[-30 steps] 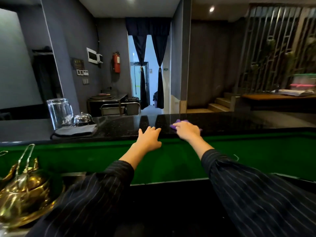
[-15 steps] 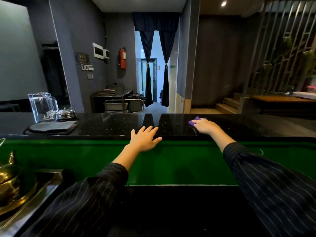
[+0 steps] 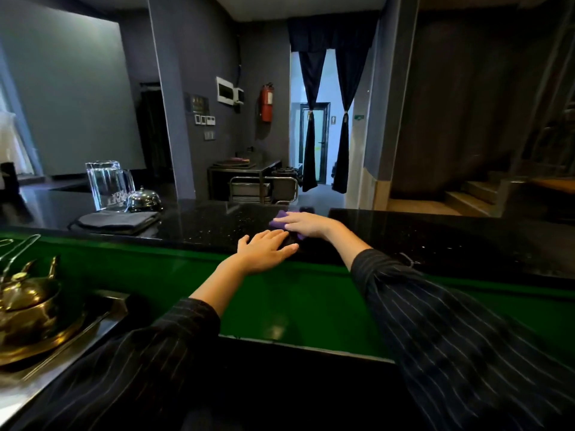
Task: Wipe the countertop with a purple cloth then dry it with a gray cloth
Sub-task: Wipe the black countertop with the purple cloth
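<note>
Head view: the right hand [image 3: 306,224] lies palm-down on the purple cloth [image 3: 281,219], pressing it flat onto the black speckled table [image 3: 217,225]. The cloth sits mostly under the palm and fingers [image 3: 287,216] of that hand, which are stretched out rather than curled; purple shows past the fingertips on their left and far side, and a small strip peeks out under the heel of the hand on the near side. The left hand [image 3: 266,250] rests flat on the near edge of the table, fingers spread and loose, gripping nothing; its fingertips reach just beside the near edge of the purple cloth, and whether they touch it cannot be told. The two hands lie close together, the left one nearer the person and slightly left of the right.

The gray cloth [image 3: 116,220] lies folded on the table well to the left of the left hand's fingers, apart from both hands. Just beyond it stand a glass jug [image 3: 107,185] and a small metal bell [image 3: 143,199], side by side. Both forearms wear dark pinstriped sleeves [image 3: 460,337], pushed up from the wrists
</note>
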Available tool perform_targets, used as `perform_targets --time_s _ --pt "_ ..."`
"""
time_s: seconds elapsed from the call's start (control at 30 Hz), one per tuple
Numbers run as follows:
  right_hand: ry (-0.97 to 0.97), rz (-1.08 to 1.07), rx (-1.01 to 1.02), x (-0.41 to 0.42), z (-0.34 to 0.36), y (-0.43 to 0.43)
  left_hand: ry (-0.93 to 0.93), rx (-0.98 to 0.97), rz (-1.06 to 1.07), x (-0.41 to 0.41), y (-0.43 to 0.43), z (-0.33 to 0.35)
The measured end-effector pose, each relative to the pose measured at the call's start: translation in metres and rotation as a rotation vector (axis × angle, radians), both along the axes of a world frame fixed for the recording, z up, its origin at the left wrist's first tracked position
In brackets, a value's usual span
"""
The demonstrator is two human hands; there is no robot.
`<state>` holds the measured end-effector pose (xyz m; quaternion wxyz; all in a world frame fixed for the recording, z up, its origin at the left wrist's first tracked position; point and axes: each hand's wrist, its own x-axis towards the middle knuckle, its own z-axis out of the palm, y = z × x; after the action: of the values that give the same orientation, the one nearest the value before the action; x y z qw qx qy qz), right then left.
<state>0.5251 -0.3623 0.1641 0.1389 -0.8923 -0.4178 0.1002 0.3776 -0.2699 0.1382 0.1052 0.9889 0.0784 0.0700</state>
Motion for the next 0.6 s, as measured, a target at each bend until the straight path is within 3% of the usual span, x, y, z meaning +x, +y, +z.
perform_targets --time_s 0.2,0.33,0.43,0.6 --pt "0.011 -0.281 0.060 0.073 -0.006 -0.046 0.041 -0.016 0.001 -0.001 0.000 -0.001" --pt "-0.101 -0.358 -0.013 0.098 -0.014 -0.022 0.054 -0.029 -0.008 0.001 0.003 0.000" --pt "-0.136 -0.245 -0.031 0.081 -0.013 0.014 0.016 -0.027 0.016 0.000 0.003 -0.003" --pt "0.016 -0.004 0.028 0.019 -0.009 0.051 -0.041 -0.057 0.065 -0.001 -0.003 -0.007"
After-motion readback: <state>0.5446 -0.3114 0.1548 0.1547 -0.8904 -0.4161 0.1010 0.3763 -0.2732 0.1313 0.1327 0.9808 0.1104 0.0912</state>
